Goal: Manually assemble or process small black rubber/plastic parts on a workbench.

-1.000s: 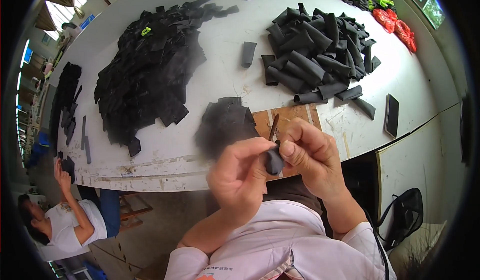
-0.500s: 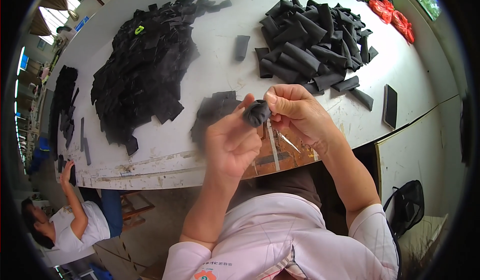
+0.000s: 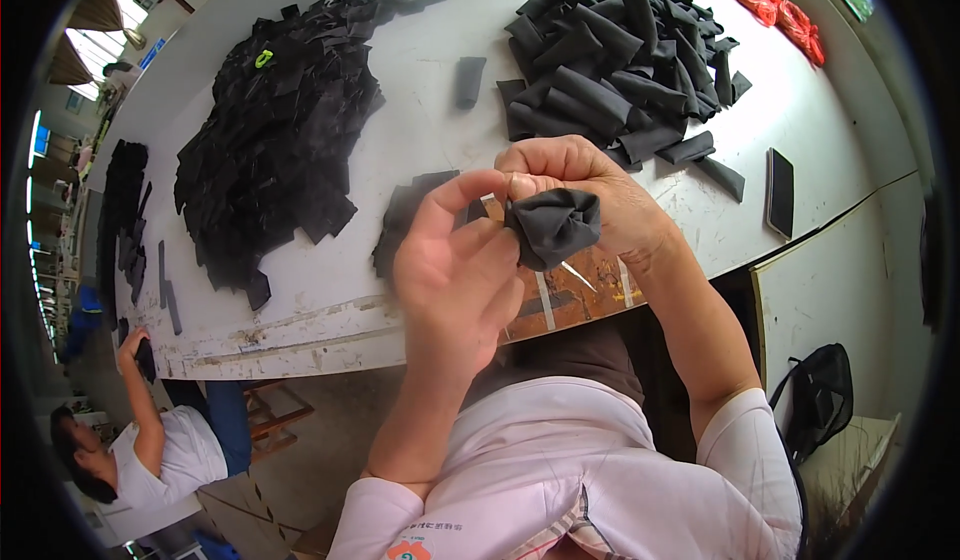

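Observation:
A dark grey fabric tube [image 3: 553, 230], bunched and folded in at its end, is held above the table's near edge. My right hand [image 3: 590, 185] pinches its upper edge between thumb and forefinger. Closed in as well, my left hand [image 3: 460, 260] has its thumb and forefinger tips meeting at that same edge, with its other fingers curled against the cloth's left side. Behind my left hand lies a small stack of flat dark cloth pieces [image 3: 405, 215], partly hidden. Under the hands, a pointed metal tool [image 3: 578, 276] rests on a brown board [image 3: 590, 298].
A heap of black cloth pieces [image 3: 280, 140] covers the table's left; rolled dark tubes [image 3: 600, 70] are piled at the far right. One tube [image 3: 470, 82] lies between them. A phone [image 3: 780, 193] and red plastic bags [image 3: 775, 15] lie rightward. Another person [image 3: 165, 440] works at left.
The fabric tube has moved slightly right and turned, so its folded end shows wider. Both hands' fingertips have come together at its upper edge. The view has shifted slightly.

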Demonstrator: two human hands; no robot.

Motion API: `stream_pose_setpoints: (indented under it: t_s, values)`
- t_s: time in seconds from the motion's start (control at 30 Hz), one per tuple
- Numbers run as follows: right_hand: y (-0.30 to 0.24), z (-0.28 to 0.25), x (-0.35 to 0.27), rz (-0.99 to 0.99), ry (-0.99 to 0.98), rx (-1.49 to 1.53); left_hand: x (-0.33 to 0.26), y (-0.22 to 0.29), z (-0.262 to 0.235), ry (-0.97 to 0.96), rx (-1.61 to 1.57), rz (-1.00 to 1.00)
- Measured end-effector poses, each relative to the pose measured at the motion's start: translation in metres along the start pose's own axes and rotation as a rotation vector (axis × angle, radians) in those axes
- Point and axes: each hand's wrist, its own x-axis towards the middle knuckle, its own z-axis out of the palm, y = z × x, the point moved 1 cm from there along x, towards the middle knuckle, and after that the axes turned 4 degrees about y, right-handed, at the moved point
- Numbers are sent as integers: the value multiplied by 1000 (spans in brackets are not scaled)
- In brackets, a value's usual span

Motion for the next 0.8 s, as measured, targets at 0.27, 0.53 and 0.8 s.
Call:
stream_pose_setpoints:
  t_s: [0.27, 0.53, 0.8]
  values:
    - [48, -10, -13, 132, 134, 81, 10, -22, -46, 131, -64, -194]
    - [17, 1, -3, 163, 129, -94, 10, -21, -42, 59, -845, -438]
    - [48, -13, -14, 144, 191, -13, 17, -9, -33, 9, 801, 459]
